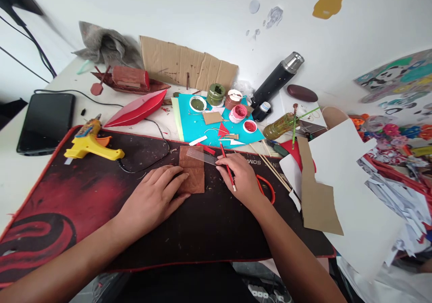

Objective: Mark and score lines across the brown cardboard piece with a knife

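A brown painted piece of card [195,180] lies on the dark desk mat in front of me. My left hand [155,193] rests with outstretched fingers at its left edge, the fingertips touching it. A clear ruler [201,155] slants across the upper part of the card. My right hand [239,177] pinches the ruler's right end and also holds a red pencil [227,164], its white end towards me. Just right of that hand, red scissor handles [271,189] show, the blades mostly hidden.
A yellow hot glue gun [92,148] with a cable lies left on the mat. Behind stand a red-brown model boat [130,79], open paint pots [216,95] on blue paper [184,114] and a black flask [275,80]. Cut cardboard [319,199] and white sheets crowd the right.
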Available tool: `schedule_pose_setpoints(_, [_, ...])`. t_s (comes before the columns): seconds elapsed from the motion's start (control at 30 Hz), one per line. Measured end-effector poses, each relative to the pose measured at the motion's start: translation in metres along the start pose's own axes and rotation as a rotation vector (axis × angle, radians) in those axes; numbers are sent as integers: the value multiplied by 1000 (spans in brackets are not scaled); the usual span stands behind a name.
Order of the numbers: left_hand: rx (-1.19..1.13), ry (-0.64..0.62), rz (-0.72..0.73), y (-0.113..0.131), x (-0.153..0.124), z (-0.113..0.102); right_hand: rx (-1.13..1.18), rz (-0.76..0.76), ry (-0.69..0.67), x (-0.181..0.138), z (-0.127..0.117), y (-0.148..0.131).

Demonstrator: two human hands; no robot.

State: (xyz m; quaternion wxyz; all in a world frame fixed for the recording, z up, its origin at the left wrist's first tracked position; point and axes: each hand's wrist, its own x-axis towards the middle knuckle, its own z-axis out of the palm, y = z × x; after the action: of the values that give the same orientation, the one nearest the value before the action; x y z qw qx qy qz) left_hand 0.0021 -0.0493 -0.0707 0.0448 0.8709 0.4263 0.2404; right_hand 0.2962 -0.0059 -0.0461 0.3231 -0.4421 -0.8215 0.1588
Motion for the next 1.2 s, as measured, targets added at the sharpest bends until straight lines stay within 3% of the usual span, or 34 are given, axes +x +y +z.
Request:
schedule_pose_setpoints(0.93, [70,-5,63,0,2,-1,-27,-22,40,-1,6,-3])
schedule_pose_setpoints(1.2, [61,-23,111,0,0,0,-22,48,-28,-6,2,-11])
